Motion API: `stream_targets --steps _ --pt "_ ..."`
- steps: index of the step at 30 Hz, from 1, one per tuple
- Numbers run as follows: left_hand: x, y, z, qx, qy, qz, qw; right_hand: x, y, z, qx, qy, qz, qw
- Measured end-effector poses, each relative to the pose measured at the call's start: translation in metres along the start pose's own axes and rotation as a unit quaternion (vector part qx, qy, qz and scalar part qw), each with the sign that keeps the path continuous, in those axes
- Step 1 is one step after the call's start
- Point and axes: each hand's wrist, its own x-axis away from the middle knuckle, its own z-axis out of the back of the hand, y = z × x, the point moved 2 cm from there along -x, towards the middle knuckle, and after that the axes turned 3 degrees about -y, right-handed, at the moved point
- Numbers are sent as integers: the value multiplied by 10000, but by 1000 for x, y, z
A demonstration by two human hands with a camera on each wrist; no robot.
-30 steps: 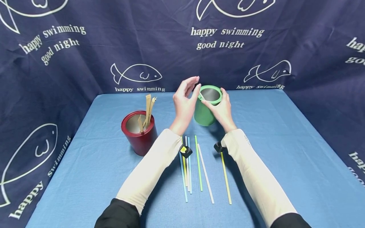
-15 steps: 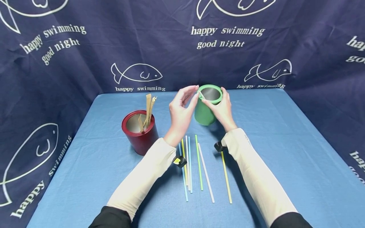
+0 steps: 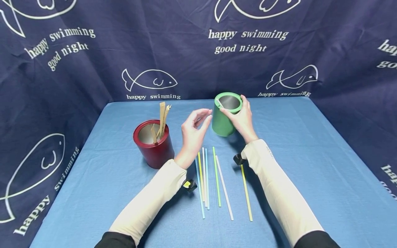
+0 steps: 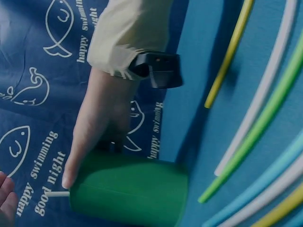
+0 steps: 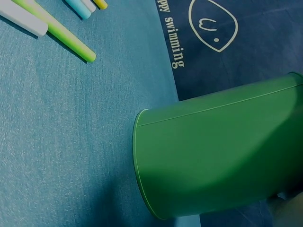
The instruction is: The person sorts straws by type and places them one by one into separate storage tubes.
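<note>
My right hand (image 3: 242,120) grips the green can (image 3: 222,125) by its rim, thumb on the near side. The can stands on the table, and a short end of a white straw (image 3: 219,102) shows above its rim. To the left of the can hangs my left hand (image 3: 193,132), apart from it, fingers loosely bent and holding nothing. Its fingertips (image 4: 6,196) show at the edge of the left wrist view. Several straws lie on the table below the hands, among them a green straw (image 3: 216,172), a white straw (image 3: 224,189) and a yellow straw (image 3: 246,193).
A red can (image 3: 155,156) stands at the left, with several light-brown flat strips (image 3: 162,119) sticking out of it. Blue cloth covers the table (image 3: 93,193). Behind it hangs a dark blue printed curtain (image 3: 192,51).
My left hand has drawn away from the green can's rim, moving left and nearer to me. The white straw end stays at the rim. The right hand keeps its hold on the can.
</note>
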Motion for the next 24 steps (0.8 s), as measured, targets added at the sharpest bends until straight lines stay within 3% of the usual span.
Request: stream_targets --steps 11,15,19,24 --pt "15 -11 11 -283 69 357 9989 0 -1 2 6 6 -31 10000" --pt "21 -14 17 -452 185 653 9967 1 -1 2 30 -25 -66 10000" --pt "25 -17 24 -733 251 1133 9905 1 -1 2 12 -38 -81 10000" --pt "29 -23 34 -1412 27 1729 9748 2 -1 1 1 -41 -54 10000"
